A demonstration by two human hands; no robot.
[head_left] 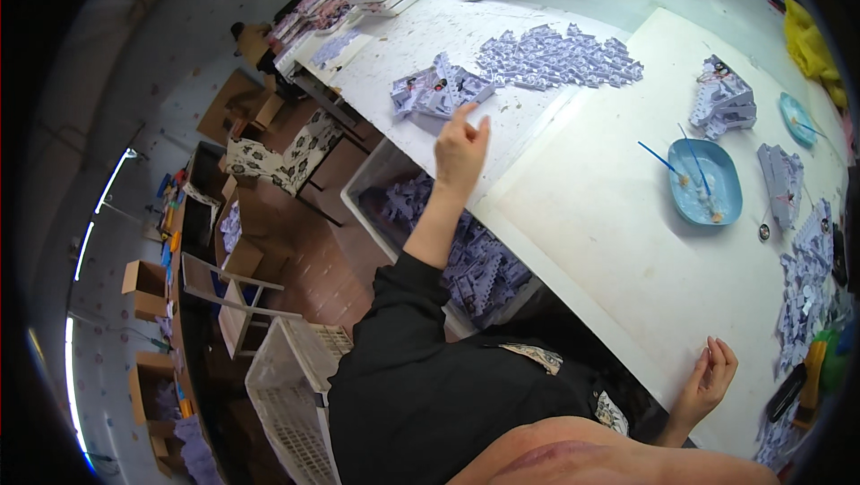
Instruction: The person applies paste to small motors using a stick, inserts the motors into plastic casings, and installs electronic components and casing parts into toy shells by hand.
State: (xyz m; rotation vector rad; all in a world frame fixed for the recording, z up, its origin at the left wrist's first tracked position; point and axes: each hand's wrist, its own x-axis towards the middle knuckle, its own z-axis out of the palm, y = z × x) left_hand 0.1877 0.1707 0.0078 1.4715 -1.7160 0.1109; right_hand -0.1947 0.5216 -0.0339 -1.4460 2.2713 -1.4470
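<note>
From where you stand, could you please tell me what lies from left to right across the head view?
White plastic basket → left hand → blue dish with blue sticks → small blue plate → yellow cloth.

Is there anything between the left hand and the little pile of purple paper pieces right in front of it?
Nothing visible. The left hand is raised just short of the small pile of purple printed paper pieces, with only bare white tabletop between them.
</note>
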